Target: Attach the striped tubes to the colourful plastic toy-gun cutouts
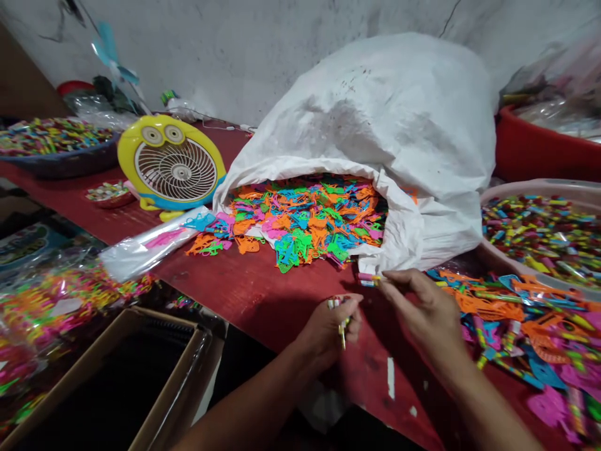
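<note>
My left hand (326,326) is closed around several small multicoloured tube-like pieces (345,324), whose ends stick out between the fingers. To its right, the fingertips of my right hand (425,307) pinch a short pink, yellow and blue tube-like piece (368,279). Both hands are over the red tabletop (277,297), just in front of a large white sack (399,119). From the sack's mouth spill flat plastic toy pieces (300,219) in orange, green, blue and pink. Beside my right forearm lies a pile of plastic toys (521,319) with striped tubes among them.
A yellow fan (173,166) stands at the left, with a clear plastic bag (150,244) before it. Basins of small striped tubes sit at far left (61,160) and right (498,250). Below the table edge is an open cardboard box (188,357), beside bagged colourful toys (84,300).
</note>
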Available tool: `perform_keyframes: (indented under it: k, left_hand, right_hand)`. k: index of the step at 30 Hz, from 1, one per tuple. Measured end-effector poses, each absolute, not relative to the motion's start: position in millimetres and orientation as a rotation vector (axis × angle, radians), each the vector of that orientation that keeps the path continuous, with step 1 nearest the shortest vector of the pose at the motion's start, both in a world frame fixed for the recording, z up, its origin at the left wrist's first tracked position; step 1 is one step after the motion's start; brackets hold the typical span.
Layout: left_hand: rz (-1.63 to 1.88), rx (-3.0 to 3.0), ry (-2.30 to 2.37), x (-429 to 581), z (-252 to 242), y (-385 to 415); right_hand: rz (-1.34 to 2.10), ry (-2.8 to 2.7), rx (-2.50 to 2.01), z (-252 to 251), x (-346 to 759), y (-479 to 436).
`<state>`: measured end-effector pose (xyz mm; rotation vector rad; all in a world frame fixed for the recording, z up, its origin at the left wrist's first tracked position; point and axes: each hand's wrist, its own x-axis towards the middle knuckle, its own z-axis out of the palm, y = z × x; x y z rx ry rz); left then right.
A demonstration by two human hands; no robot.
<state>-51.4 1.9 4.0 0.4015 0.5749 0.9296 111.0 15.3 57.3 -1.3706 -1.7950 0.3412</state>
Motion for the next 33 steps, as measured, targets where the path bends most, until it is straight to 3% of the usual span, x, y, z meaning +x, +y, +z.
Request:
perform_keyframes:
  k: [2, 5, 9, 14, 20, 33]
  left_hand:
    - [0.983, 0.263, 0.588, -48, 5, 5]
    - [1.009, 0.151, 0.579, -52, 7, 11]
    - [1.084, 0.214, 0.622, -68, 5, 17]
    - [1.147, 0.269, 0.635, -73, 6, 18]
    - [1.157, 0.250, 0.665, -74, 5, 15]
    - [1.112, 0.574, 0.709, -59, 6, 7]
  right_hand:
    - [0.092, -1.964, -1.263, 46, 92, 0]
    - [0.009, -2.201, -1.099, 31, 70, -19]
    - [0.201, -2.119, -1.143, 37, 63, -10]
    - [0.275, -1.729, -1.570, 54, 60, 55]
    - [0.427, -1.657, -1.740, 31, 45, 110]
    - [0.987, -1.008, -1.249, 28, 74, -11]
